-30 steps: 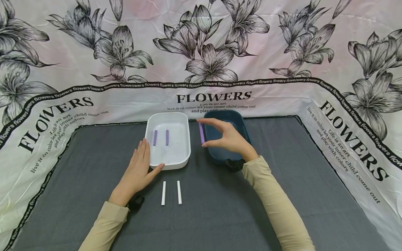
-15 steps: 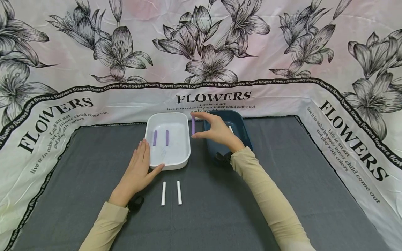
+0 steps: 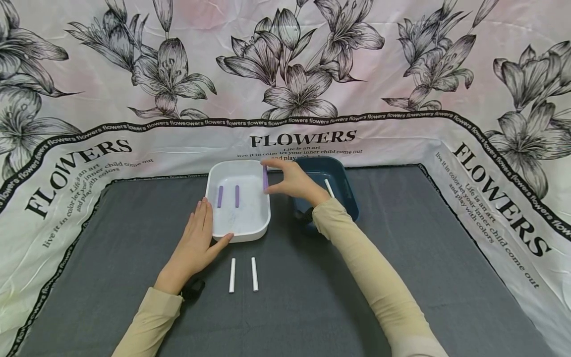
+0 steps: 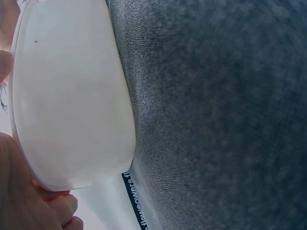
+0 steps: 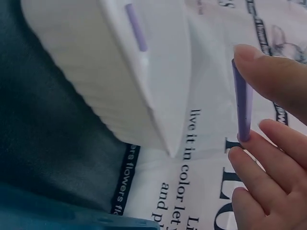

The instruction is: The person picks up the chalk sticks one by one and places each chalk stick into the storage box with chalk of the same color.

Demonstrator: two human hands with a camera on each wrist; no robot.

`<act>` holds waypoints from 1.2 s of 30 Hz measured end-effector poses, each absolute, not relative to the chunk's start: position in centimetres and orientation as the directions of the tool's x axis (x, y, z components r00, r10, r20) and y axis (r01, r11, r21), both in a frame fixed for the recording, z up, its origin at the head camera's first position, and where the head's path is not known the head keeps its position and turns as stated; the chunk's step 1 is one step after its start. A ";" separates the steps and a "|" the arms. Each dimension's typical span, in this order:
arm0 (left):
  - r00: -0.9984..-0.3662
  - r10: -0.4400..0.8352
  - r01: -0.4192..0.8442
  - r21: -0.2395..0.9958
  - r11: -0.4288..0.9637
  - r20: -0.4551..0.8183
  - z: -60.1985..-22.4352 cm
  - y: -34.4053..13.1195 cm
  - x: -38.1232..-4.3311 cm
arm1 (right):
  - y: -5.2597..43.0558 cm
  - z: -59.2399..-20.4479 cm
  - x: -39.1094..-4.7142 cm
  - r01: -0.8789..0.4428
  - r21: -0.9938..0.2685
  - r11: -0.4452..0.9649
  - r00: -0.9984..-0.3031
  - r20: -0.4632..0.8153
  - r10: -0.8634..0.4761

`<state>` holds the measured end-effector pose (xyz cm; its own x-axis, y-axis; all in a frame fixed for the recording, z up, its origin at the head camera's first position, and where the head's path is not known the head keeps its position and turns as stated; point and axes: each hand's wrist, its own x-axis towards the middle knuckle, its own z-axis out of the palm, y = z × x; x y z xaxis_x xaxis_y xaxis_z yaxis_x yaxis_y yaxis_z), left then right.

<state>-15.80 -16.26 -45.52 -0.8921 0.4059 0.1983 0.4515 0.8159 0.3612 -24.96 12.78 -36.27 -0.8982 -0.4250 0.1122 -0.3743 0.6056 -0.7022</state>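
Observation:
My right hand (image 3: 294,181) pinches a purple chalk stick (image 5: 243,103) lengthwise between thumb and index finger. In the head view that stick overlaps the right rim of the white plastic tub (image 3: 241,224); in the right wrist view it hangs apart from the tub, over the printed cloth. Two more purple chalk sticks, one left (image 3: 220,197) and one right (image 3: 237,196), lie on the tub's floor. My left hand (image 3: 193,243) rests against the tub's near left corner, fingers straight along the left side and thumb (image 4: 5,64) at the front rim.
To the right stands a dark blue tub (image 3: 350,196) with a white chalk stick (image 3: 329,188) in it, partly hidden by the right forearm. Two white chalk sticks, one left (image 3: 232,275) and one right (image 3: 255,274), lie on the grey cloth (image 3: 285,317) in front. Behind hangs a flower-print cloth (image 3: 303,49).
My right hand has carried the purple chalk stick leftward from the blue tub to the white tub's right rim, uncovering the white stick in the blue tub. The left hand has stayed put.

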 end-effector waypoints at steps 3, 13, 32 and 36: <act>-0.892 0.407 0.452 0.361 0.816 0.198 -45.4 -16.3 -15.8 | 12.1 -36.5 -25.5 -0.392 -0.645 0.656 -0.889 0.083 -0.449; -0.889 0.415 0.458 0.360 0.813 0.196 -45.3 -16.3 -15.9 | 10.1 -37.3 -26.9 -0.373 -0.526 0.764 -0.886 -0.044 -0.462; -0.893 0.409 0.451 0.369 0.813 0.188 -45.1 -16.2 -15.7 | 7.0 -37.3 -27.4 -0.304 -0.303 0.903 -0.909 -0.191 -0.370; -0.893 0.409 0.451 0.370 0.812 0.191 -45.2 -16.2 -15.7 | 6.5 -37.0 -27.6 -0.295 -0.282 0.913 -0.911 -0.205 -0.357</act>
